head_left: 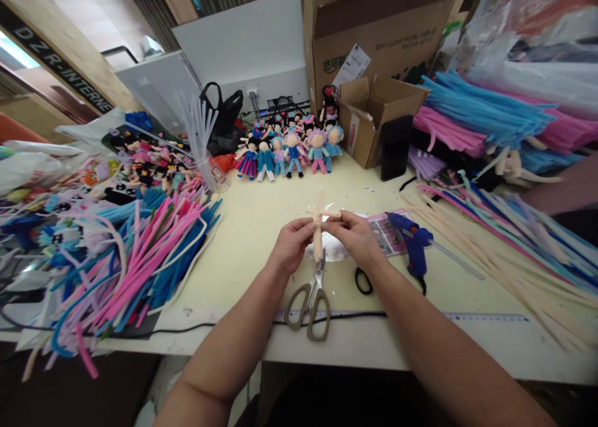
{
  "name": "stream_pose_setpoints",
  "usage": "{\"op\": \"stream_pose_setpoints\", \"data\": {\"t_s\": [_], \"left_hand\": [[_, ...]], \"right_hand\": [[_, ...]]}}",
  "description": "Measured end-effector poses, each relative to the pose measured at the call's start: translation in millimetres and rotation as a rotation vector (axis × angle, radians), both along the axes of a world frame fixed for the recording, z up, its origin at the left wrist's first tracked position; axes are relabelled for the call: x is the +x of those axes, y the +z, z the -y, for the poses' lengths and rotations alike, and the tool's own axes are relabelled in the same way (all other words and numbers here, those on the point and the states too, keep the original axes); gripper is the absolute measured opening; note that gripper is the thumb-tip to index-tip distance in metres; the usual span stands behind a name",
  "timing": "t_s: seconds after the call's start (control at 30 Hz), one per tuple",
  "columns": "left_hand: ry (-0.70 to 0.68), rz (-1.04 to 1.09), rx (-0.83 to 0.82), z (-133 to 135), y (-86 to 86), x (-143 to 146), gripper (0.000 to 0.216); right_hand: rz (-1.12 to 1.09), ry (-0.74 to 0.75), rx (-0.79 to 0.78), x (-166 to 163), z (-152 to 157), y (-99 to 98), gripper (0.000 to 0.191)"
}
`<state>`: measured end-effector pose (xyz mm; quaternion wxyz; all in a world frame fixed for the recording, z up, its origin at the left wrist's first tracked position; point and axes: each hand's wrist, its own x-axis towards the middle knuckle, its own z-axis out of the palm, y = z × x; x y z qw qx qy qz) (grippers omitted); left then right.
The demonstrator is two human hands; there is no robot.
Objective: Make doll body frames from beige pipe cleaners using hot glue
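Both hands pinch a beige figure made of fuzzy pipe cleaners [318, 245], shaped like a cross with a thick lower stem. My left hand [294, 243] grips its left side near the crossing. On the other side, my right hand [357, 235] has thumb and fingers closed on the right arm of the figure. Just below it, scissors with grey-beige handles [311, 305] lie on the table, blades pointing away. A round shiny silver sheet [334, 249] lies under the hands, partly hidden. Beside my right forearm rests a blue glue gun [415, 243] with a clear glue stick.
Bundles of coloured pipe cleaners lie at left [154, 252] and right [495, 109]. Finished small dolls [292, 149] stand at the back near an open cardboard box [374, 112] and a black phone [396, 148]. A ruler [486, 318] and black cable [200, 327] run along the front edge.
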<state>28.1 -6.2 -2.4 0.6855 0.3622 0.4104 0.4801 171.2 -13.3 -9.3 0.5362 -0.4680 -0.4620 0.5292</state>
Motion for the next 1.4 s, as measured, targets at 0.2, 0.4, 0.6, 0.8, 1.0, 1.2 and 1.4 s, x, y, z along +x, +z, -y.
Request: {"op": "stream_pose_setpoints", "data": {"t_s": [0.2, 0.4, 0.6, 0.8, 1.0, 1.2, 1.4], "left_hand": [[-0.073, -0.034, 0.039, -2.6, 1.1, -5.9, 0.025], [-0.068, -0.059, 0.051, -4.6, 0.4, -8.4, 0.022], [-0.054, -0.065, 0.061, -4.8, 0.0, -8.2, 0.022], [-0.041, -0.063, 0.062, -3.8, 2.2, -7.4, 0.025], [-0.051, -0.074, 0.068, -5.0, 1.6, -7.8, 0.023], [-0.003, -0.069, 0.046, -4.2, 1.8, -6.9, 0.025], [0.032, -0.024, 0.008, -3.6, 1.8, -4.9, 0.025]], "right_hand": [[0.001, -0.018, 0.032, 1.1, -0.6, -0.8, 0.027], [0.043, -0.012, 0.034, 2.0, 1.1, 3.6, 0.03], [0.074, -0.013, 0.024, 1.8, 2.0, 5.4, 0.03], [0.101, -0.013, 0.048, 1.5, 2.9, 5.9, 0.031], [0.1, -0.014, 0.042, 1.5, 2.8, 4.7, 0.03], [0.108, -0.01, 0.026, 1.3, 3.8, 5.4, 0.029], [0.052, 0.022, 0.038, -0.6, 3.1, 5.6, 0.025]]}}
